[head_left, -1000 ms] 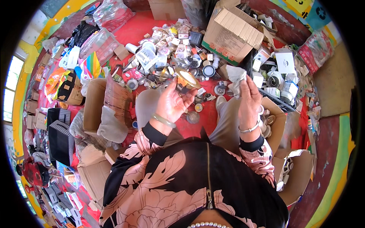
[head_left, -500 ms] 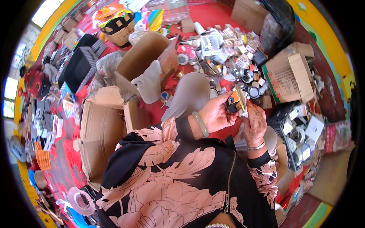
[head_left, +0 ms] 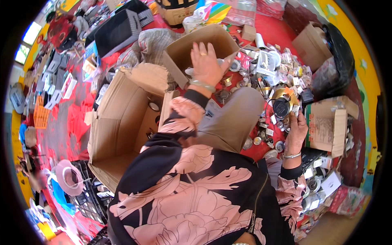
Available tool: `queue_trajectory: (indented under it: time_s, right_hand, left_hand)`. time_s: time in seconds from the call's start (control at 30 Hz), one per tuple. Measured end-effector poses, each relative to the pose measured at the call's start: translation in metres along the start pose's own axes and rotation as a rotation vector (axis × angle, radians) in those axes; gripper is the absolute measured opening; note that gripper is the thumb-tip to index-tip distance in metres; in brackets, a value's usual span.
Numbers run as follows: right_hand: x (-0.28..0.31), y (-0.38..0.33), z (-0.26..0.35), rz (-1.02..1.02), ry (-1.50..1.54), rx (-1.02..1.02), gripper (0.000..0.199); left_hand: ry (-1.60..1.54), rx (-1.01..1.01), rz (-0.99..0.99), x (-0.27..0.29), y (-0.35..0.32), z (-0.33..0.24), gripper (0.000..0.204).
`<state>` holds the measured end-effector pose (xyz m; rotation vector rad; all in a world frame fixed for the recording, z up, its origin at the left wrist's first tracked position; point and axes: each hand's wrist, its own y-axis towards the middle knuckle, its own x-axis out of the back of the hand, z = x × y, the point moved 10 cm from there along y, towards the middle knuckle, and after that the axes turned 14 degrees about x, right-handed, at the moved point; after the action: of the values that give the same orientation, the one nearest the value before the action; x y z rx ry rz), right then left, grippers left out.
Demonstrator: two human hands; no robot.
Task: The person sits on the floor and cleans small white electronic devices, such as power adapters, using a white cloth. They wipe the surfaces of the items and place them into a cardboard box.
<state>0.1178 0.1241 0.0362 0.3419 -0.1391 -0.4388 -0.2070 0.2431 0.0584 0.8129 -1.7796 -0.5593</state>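
Observation:
My left hand reaches over an open cardboard box, palm down. Its fingers are stretched out and slightly apart, and it grips nothing that I can see. Pale items lie in the box beside this hand, partly covered by it. Over to the right, my right hand pinches the near edge of a round gold-and-black light fitting. The fitting is held above a heap of small lamp parts and little boxes.
A larger torn cardboard box stands open at my left, with a few round parts inside. To the right are another carton and a black crate of mixed parts. Black bins sit at the far left.
The hands have parted. My left hand has let go of the fitting and moved up-left to the cardboard box. My right hand has carried the fitting to the right. The view has shifted.

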Motion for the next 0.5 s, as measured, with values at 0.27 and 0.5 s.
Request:
queue_trajectory:
  time_s: [0.27,0.5]
  right_hand:
    - [-0.099,0.031,0.01,0.348,0.036,-0.037,0.018]
    - [-0.128,0.032,-0.018,0.404,-0.1,-0.048,0.019]
  left_hand:
    - [0.13,-0.154,0.49,-0.058,-0.121,-0.024,0.033]
    - [-0.191,-0.131,0.887,-0.031,-0.164,0.0,0.04]
